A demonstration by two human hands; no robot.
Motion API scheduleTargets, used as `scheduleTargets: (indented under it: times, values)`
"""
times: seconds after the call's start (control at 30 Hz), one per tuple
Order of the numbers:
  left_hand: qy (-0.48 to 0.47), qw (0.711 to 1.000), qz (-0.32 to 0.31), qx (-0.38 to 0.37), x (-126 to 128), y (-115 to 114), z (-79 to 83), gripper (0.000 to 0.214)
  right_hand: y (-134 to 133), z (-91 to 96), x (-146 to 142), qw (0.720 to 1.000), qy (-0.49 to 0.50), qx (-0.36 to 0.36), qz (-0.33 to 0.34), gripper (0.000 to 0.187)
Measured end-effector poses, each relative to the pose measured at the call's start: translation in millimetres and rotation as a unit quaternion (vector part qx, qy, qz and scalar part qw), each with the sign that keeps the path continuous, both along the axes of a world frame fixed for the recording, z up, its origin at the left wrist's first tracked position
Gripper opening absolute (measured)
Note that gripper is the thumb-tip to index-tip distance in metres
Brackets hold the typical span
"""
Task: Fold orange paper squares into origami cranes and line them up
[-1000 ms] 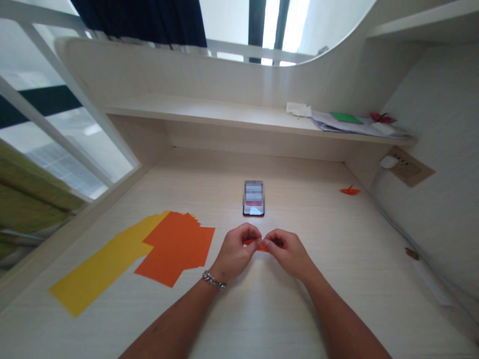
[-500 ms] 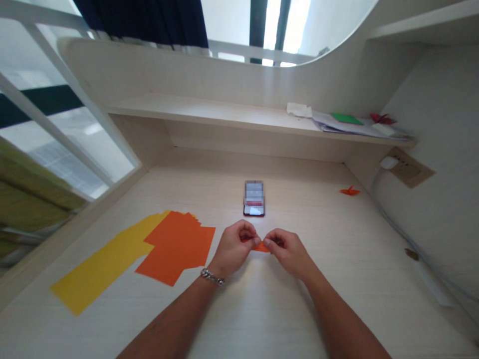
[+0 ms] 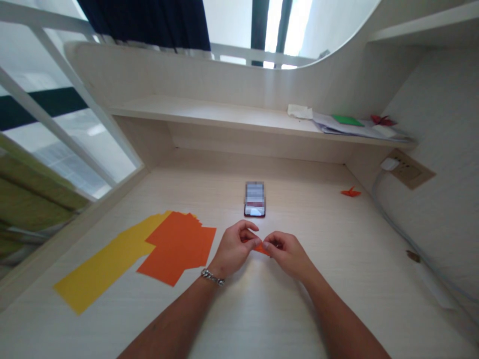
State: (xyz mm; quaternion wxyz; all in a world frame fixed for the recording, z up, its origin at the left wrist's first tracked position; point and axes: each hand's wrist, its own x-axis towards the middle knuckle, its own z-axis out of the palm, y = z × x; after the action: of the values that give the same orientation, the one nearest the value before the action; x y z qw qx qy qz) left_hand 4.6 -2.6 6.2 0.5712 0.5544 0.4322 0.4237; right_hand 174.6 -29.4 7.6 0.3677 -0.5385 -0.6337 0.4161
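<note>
**A piece of orange paper (image 3: 263, 250) pinched between a left hand (image 3: 232, 250) and a right hand (image 3: 286, 252) at a pale desk (image 3: 258, 324)**

Seen from the wearer's head, two bare forearms reach forward from the bottom edge, and the hands meet near the middle, fingertips almost touching. Between them is the small piece of orange paper, mostly covered by the fingers; how it is folded cannot be made out. The left hand pinches one end between thumb and curled fingers, its index finger arched above. The right hand pinches the other end with thumb and fingertips, knuckles bent. A chunky silver bracelet (image 3: 212, 277) circles the left wrist.

Just beyond the hands lies a phone (image 3: 255, 199), upright to the viewer, its screen lit and mostly blurred out.

To the left of the left hand, flat orange sheets (image 3: 179, 249) overlap in a fan, partly covering a longer spread of yellow sheets (image 3: 99, 271) farther left.

Well to the right of the hands and farther away, a small folded orange figure (image 3: 351, 192) sits near the side wall. Beyond it, a white plug (image 3: 389, 164) fills part of a wall socket (image 3: 411, 172), its grey cable (image 3: 396, 229) trailing down toward the viewer.

Past the phone runs a raised shelf (image 3: 209, 113); on its right part are loose papers (image 3: 329, 125), a green square (image 3: 348, 120) and a red folded shape (image 3: 382, 120).
</note>
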Motion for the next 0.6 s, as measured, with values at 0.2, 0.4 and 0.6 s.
scheduleTargets:
  times: [0.2, 0.4, 0.6]
  values:
    - [-0.025, 1.000, -0.004, 0.008, 0.4, 0.8, 2.8, 0.030, 1.3, 0.0, 1.2, 0.999, 0.031, -0.003, -0.035, 0.017]
    - [-0.025, 1.000, -0.009, 0.017, -0.6, 1.4, 0.1, 0.030, 1.3, -1.7, -1.6, 0.998, 0.051, 0.001, -0.029, 0.015]
    - [-0.005, 0.998, 0.049, 0.047, 6.1, -1.5, -1.6, 0.021, 8.5, -7.9, 1.9, 0.975, 0.180, -0.009, -0.133, 0.018]
